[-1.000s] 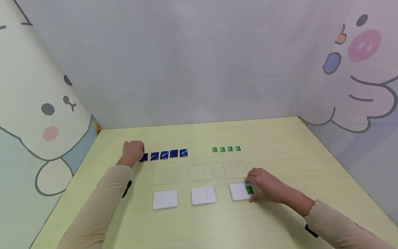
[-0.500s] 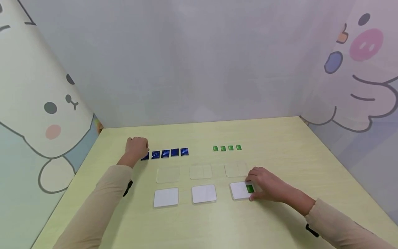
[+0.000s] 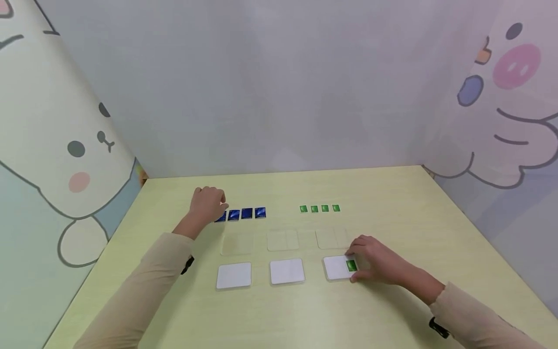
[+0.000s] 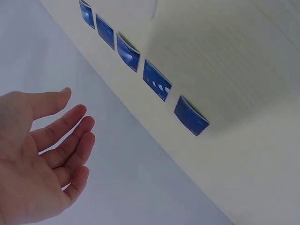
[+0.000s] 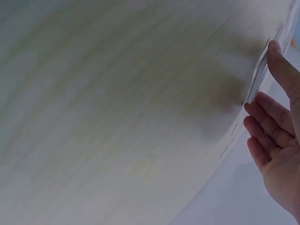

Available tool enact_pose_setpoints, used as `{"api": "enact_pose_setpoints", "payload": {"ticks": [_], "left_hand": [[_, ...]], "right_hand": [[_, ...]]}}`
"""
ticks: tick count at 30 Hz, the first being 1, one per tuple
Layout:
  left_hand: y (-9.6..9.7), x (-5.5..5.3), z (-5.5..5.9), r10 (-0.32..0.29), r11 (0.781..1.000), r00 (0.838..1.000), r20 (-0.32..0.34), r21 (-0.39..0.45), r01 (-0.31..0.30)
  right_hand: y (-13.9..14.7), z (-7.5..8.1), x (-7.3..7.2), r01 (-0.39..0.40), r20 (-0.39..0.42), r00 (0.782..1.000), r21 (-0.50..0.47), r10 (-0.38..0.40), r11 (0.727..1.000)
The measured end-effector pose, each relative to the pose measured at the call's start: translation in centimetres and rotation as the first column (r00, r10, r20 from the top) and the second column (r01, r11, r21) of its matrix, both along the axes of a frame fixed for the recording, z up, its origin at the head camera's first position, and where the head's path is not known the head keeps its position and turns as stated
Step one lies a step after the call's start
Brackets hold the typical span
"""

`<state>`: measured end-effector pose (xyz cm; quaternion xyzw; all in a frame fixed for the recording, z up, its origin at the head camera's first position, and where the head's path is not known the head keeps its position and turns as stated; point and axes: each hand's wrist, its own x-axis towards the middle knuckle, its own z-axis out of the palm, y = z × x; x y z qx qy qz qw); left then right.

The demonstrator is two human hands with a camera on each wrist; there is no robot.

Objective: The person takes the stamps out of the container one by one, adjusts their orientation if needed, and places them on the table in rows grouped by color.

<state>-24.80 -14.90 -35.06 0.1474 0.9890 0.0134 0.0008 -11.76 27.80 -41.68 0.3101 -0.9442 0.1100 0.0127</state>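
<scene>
My left hand (image 3: 208,203) hovers at the left end of a row of small blue square cards (image 3: 247,213), covering part of that row. In the left wrist view, the left hand (image 4: 58,150) has loosely bent fingers with nothing between them, apart from the blue cards (image 4: 157,80). At the right, my right hand (image 3: 376,260) grips a flat clear case with a white face (image 3: 334,268), thumb on the near edge and fingers on the far edge. A small green square card (image 3: 351,265) lies on its right part. The right wrist view shows the clear case (image 5: 258,75) edge-on between thumb and fingertips.
Two more white-faced cases, a left one (image 3: 234,276) and a middle one (image 3: 286,271), lie in the same row. Behind them lie three clear plastic pieces (image 3: 282,240). Several small green cards (image 3: 325,208) form a row farther back. A curtain (image 3: 279,97) hangs behind the table.
My left hand has moved right along the blue row, with its thumb and fingers now apart. The right hand stays on the case. The head view has shifted slightly.
</scene>
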Motion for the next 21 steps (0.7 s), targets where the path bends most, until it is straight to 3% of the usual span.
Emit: {"api": "enact_pose_setpoints", "payload": {"ticks": [12, 21], "left_hand": [[3.5, 1.8, 1.1, -0.063, 0.997, 0.997, -0.033, 0.035, 0.064], [6.6, 3.6, 1.0, -0.127, 0.989, 0.991, -0.053, 0.066, 0.130]], "right_hand": [[0.3, -0.4, -0.2, -0.008, -0.003, 1.000, -0.080, 0.008, 0.997], [0.6, -0.5, -0.4, -0.042, -0.013, 0.999, -0.125, 0.041, 0.991]]}}
